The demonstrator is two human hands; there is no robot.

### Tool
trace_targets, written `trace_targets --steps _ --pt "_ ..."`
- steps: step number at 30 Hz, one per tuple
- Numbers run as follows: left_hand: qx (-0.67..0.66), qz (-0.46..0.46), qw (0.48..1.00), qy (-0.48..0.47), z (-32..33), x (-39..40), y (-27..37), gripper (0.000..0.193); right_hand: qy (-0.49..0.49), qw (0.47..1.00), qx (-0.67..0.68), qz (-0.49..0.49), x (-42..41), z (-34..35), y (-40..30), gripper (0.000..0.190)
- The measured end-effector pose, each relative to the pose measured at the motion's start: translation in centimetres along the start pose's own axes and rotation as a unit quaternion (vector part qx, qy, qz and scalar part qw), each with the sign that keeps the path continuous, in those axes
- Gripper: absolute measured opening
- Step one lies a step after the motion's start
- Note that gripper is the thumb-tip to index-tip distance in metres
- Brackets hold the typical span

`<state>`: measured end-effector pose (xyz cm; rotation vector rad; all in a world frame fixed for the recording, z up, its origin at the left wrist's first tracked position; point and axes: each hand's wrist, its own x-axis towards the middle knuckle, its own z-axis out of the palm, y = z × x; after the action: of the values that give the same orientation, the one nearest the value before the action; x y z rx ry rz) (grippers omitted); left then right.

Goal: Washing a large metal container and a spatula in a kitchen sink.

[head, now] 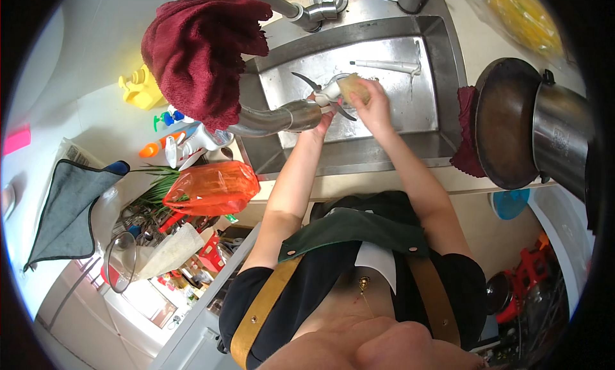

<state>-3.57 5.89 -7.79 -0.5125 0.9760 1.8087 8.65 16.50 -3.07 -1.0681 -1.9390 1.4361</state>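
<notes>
Over the stainless steel sink (427, 96), my left hand (325, 120) holds a white plastic part with dark curved blades (326, 95), seemingly a blender or mixer blade unit. The faucet's end hides some of that hand. A yellowish sponge (354, 88) is in my right hand (374, 103), close against the white part. Behind my right hand, a slim white utensil with a dark tip (387, 66) lies on the sink's bottom. The drain is partly covered by the sponge and the white part.
The curved metal faucet (274, 120) arches over the sink, a dark red cloth (202, 57) draped on it. Left stand spray bottles (197, 146), a yellow jug (144, 89) and an orange-red plastic bag (214, 187). At right are a dark round pan (507, 122) and a metal pot (559, 134).
</notes>
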Motion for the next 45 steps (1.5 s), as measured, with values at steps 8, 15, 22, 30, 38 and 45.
trace_targets --steps 8,15,22,30,38,45 --pt "0.117 -0.018 0.993 0.019 -2.1 0.5 -0.2 0.058 -0.011 0.997 0.074 -0.012 -1.2 1.8 0.5 0.033" --pt "0.072 -0.147 0.982 0.097 -3.1 1.5 -0.8 0.05 0.002 0.998 0.0 -0.066 -2.5 0.9 0.4 0.028" --pt "0.153 -0.178 0.954 0.189 -0.1 -0.8 -0.9 0.039 -0.043 0.987 -0.147 -0.057 -0.6 -0.2 1.3 0.027" --pt "-0.001 -0.241 0.96 0.14 -0.8 0.4 -1.1 0.039 -0.161 0.985 -0.019 -0.067 -0.5 -0.9 3.3 0.022" --pt "0.183 -0.117 0.974 0.065 0.3 -0.3 -1.0 0.032 -0.02 0.998 0.041 -0.042 -0.3 -1.4 1.4 0.022" --pt "0.32 0.03 0.944 0.068 1.5 -1.7 -1.0 0.044 -0.067 0.985 -0.154 -0.043 -0.7 -2.1 0.4 0.027"
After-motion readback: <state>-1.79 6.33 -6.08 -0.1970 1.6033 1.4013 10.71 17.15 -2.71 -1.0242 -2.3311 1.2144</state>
